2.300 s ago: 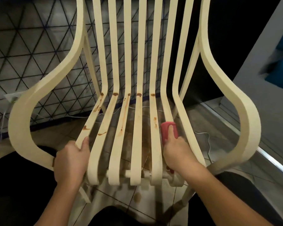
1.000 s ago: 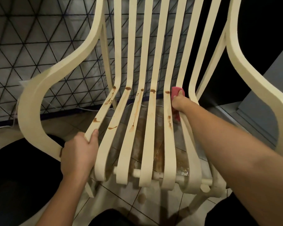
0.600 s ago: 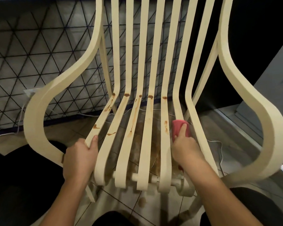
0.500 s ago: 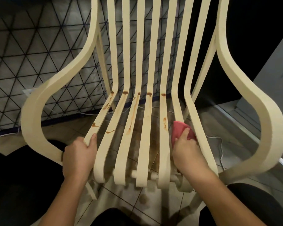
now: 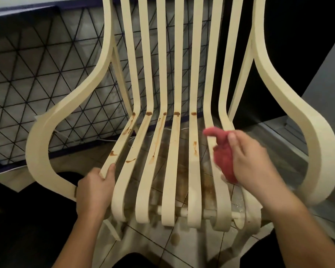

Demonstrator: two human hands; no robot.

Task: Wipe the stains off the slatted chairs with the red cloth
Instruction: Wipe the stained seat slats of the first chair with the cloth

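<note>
text: none readable | chair (image 5: pixel 179 55): no lettering, label or number shows | cloth (image 5: pixel 223 159): no print shows | wall panel (image 5: pixel 37 74): triangle line pattern only, no writing

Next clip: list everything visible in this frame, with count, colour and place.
slatted chair: one, cream, centre, fills most of the view
stains: several, brown, on the left and middle seat slats and at the seat's bend
red cloth: one, red, over the right seat slats, blurred
mesh panel: one, black wire triangles, behind the chair at left
tiled floor: light with brown marks, under the seat
left hand: grips the front of the leftmost seat slat
right hand: holds the red cloth
</note>
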